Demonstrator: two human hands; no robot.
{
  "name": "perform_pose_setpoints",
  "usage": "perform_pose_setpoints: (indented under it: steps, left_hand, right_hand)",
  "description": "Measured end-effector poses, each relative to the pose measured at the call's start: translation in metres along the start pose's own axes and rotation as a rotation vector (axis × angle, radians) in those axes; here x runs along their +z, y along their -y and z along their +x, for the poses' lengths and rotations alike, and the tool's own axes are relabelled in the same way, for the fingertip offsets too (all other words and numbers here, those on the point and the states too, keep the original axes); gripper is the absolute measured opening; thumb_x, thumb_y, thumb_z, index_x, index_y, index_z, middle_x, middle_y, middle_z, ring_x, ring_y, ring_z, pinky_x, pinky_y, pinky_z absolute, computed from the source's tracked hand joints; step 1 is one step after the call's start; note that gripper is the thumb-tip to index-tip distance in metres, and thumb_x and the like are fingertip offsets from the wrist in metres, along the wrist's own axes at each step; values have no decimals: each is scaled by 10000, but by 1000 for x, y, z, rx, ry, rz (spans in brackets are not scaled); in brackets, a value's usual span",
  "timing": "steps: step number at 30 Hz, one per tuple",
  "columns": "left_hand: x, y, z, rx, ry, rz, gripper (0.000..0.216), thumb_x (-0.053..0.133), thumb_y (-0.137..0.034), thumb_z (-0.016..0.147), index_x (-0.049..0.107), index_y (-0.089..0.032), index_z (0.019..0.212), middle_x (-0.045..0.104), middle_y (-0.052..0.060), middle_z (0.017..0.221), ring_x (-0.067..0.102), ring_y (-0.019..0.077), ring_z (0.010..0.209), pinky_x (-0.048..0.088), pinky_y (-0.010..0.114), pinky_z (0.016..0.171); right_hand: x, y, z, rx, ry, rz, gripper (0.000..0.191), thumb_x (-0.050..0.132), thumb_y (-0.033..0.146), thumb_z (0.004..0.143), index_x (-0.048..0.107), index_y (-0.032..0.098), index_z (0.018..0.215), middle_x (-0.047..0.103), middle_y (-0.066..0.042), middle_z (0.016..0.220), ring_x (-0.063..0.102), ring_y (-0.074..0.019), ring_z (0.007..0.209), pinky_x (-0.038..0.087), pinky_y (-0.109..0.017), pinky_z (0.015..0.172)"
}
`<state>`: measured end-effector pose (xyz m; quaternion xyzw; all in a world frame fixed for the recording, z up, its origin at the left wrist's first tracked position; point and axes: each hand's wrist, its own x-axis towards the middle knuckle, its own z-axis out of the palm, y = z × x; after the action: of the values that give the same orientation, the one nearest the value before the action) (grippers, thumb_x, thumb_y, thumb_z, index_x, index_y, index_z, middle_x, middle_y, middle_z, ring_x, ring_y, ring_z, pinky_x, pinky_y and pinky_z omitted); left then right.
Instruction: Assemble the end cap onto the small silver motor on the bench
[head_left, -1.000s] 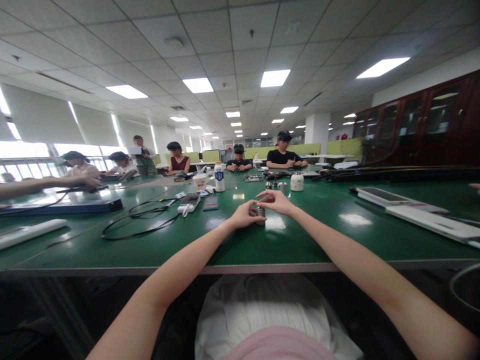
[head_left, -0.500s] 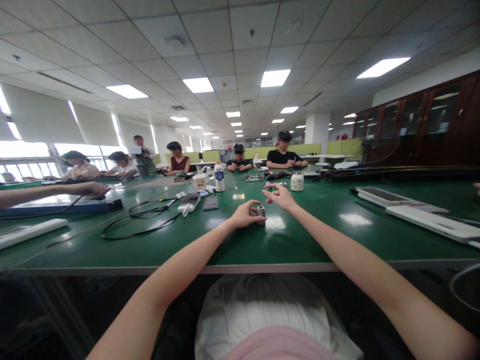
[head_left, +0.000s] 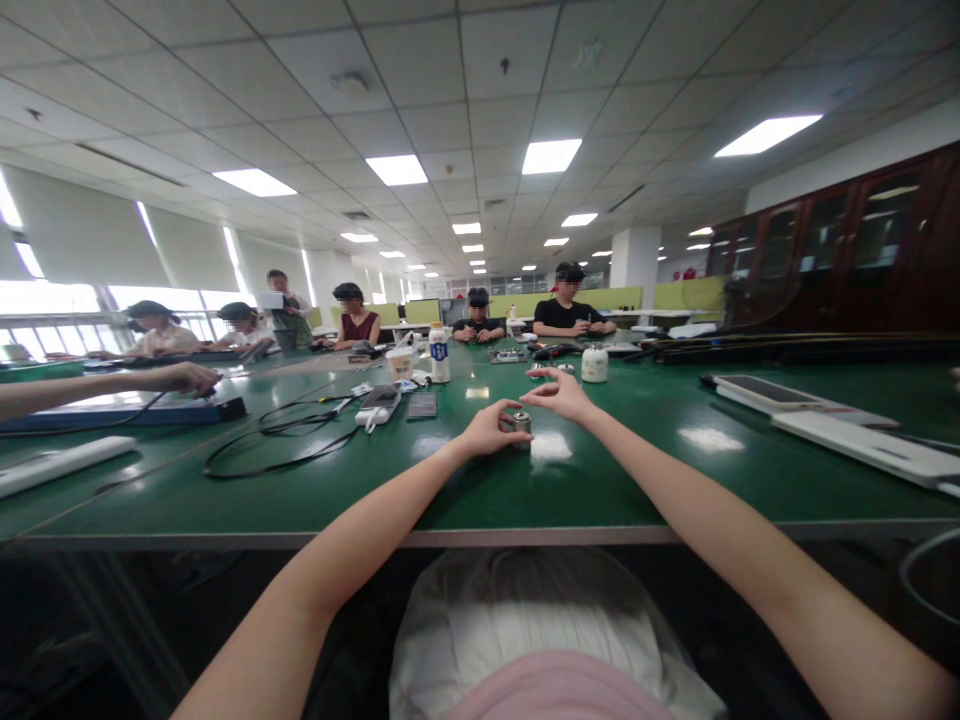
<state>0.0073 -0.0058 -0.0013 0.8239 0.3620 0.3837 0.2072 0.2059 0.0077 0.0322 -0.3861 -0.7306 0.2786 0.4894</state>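
Observation:
A small silver metal cylinder (head_left: 523, 430) with a narrower top stands upright on the green table, straight ahead of me. My left hand (head_left: 491, 428) is closed round its left side, thumb at the front and fingers behind. Just above and to the right of the cylinder's top is my right hand (head_left: 562, 394). Its thumb and fingers are apart, and I see nothing held between them. Behind that hand lie small shiny metal parts (head_left: 538, 370), partly hidden by the fingers.
A white jar (head_left: 595, 365) and a white bottle with a blue label (head_left: 439, 358) stand farther back. Left are a white device (head_left: 377, 408) and looped black cable (head_left: 259, 465). Flat white devices (head_left: 862, 448) lie right. A co-worker's hand (head_left: 191, 378) reaches over a blue case (head_left: 225, 409).
My right hand has shifted slightly, its thumb and fingers coming closer to the cylinder's top. My left hand and the cylinder stay in place.

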Motion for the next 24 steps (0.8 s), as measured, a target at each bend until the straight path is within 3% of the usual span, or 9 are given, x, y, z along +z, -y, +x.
perform_pose_setpoints:
  steps: [5,12,20,24]
  left_hand:
    - [-1,-2,-1,-7,4,-7,672,847,-357,633,575,-144,1209,689,30,800,636,144,638,515,279,670]
    - [-1,-3,-1,-16,6,-5,667,847,-352,632,576,-145,1206,682,23,781,632,142,635,513,276,666]
    - [-2,-5,-2,-9,8,-2,671,848,-356,632,573,-143,1206,695,34,803,643,152,643,521,287,677]
    - [-1,-2,-1,2,10,-5,653,843,-354,645,566,-138,1196,699,35,803,640,144,626,527,291,673]
  right_hand:
    - [-23,-24,5,184,51,-103,287,612,275,930,576,153,1186,653,-72,1106,662,-192,922,561,-387,810]
    - [-33,-42,2,341,227,-148,270,582,298,947,583,158,1178,616,-79,1173,638,-205,971,551,-401,823]
    - [-22,-16,0,174,93,-42,249,599,275,939,599,147,1153,659,-71,1099,667,-185,908,569,-375,791]
    - [-5,6,-4,60,87,34,365,790,192,757,653,148,1093,763,-53,844,724,-188,803,579,-318,791]
